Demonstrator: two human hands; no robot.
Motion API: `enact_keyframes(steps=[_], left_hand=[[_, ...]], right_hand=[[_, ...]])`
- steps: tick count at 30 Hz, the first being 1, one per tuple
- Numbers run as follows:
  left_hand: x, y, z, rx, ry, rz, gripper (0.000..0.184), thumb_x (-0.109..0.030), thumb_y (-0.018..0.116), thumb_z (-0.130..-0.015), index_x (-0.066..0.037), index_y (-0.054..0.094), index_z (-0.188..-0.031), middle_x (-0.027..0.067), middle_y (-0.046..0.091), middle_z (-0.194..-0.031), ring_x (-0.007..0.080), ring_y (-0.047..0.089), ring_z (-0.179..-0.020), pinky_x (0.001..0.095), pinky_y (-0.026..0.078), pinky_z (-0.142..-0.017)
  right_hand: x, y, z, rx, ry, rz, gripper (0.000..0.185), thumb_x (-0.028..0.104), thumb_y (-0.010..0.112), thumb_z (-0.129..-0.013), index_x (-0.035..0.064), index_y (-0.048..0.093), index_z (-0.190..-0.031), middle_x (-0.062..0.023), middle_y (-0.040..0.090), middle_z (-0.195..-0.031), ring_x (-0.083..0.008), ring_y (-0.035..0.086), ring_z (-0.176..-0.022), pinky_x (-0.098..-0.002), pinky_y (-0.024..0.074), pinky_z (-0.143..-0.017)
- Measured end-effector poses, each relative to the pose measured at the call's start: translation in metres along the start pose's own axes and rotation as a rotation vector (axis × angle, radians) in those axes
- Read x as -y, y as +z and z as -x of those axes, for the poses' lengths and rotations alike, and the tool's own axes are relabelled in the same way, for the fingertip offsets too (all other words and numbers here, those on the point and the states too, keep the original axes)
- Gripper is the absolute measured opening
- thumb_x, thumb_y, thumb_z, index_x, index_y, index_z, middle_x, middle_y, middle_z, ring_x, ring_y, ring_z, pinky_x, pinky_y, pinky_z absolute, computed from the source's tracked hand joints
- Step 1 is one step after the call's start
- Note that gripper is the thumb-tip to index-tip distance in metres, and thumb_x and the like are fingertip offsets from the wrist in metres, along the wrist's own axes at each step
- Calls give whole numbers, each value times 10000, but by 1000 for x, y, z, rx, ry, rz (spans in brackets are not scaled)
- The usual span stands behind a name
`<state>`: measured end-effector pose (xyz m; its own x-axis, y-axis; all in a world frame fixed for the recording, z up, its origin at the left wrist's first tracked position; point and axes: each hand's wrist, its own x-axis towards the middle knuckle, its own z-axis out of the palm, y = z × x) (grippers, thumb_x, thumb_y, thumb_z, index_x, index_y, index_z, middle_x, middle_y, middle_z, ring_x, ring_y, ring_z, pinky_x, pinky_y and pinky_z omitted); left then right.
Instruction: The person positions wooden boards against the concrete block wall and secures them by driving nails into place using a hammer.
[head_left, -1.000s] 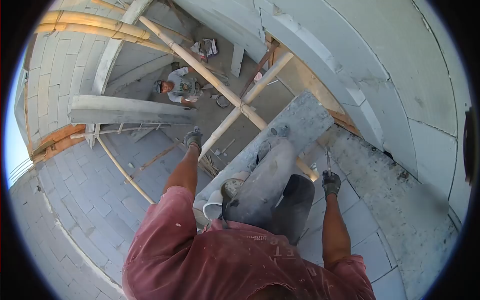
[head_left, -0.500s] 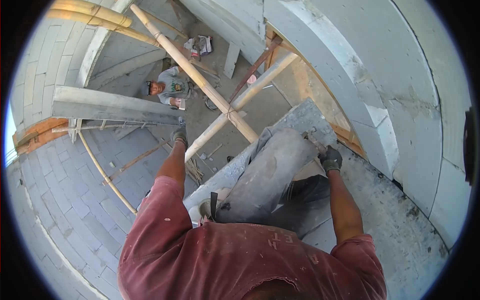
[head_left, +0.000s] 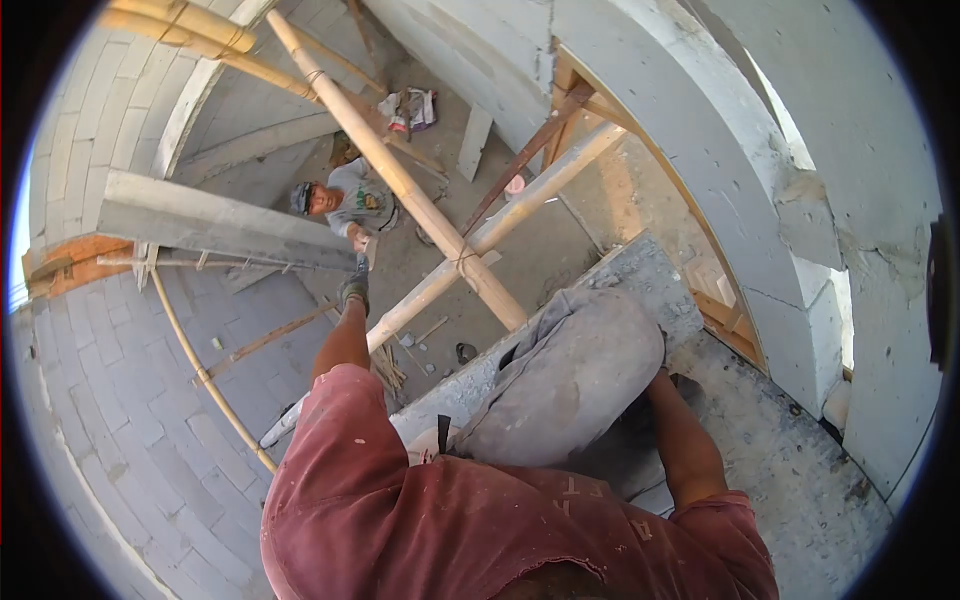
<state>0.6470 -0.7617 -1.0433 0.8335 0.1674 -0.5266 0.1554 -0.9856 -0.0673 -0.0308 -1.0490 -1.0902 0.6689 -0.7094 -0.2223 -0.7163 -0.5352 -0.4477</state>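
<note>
Dark-gloved left hand (head_left: 354,287): here it is, at the end of an arm stretched well down; fingers spread or pinching, I cannot tell.
Small pale flat-sided piece (head_left: 372,252): right by those gloved fingertips, in the co-worker's bare hand (head_left: 359,238); whether the glove touches it, I cannot make out.
Co-worker in grey printed shirt and dark cap (head_left: 355,197): down below, face turned up, arm raised.
Right forearm (head_left: 690,440): bare, running in behind the bent knee; the right hand is hidden there, so its grip cannot be told.
Dusty grey trouser leg (head_left: 580,375): bent across the speckled grey plank (head_left: 668,290).
Round tan bamboo poles (head_left: 400,175): crossing over the gap, tied where they meet.
Long grey beam (head_left: 225,222): slanting just left of the glove.
</note>
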Motion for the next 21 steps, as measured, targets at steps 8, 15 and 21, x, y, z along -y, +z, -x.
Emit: enact_keyframes(steps=[8, 15, 21], left_hand=[[-51, 56, -47, 89, 148, -149, 776, -700, 492, -845, -22, 643, -1192, 119, 634, -972, 219, 583, -832, 419, 460, -745], [-76, 77, -34, 174, 365, -28, 681, -604, 481, -902, -18, 608, -1225, 95, 584, -916, 188, 520, -709, 378, 424, -637], [-60, 45, 52, 258, 408, 394, 600, -521, 473, -951, -14, 578, -1253, 75, 541, -868, 161, 467, -604, 343, 394, -545]], right_hand=[[78, -53, -23, 63, 146, 490, 381, 305, 575, -835, 85, 652, -1137, -206, 653, -1122, -374, 585, -1110, -526, 404, -985], [83, -42, -31, 138, 322, 338, 276, 190, 562, -789, 61, 722, -974, -206, 687, -1033, -351, 633, -1053, -474, 473, -930], [86, -37, -38, 135, 394, 303, 271, 172, 556, -786, 53, 730, -957, -225, 678, -1070, -362, 656, -1008, -502, 503, -867]])
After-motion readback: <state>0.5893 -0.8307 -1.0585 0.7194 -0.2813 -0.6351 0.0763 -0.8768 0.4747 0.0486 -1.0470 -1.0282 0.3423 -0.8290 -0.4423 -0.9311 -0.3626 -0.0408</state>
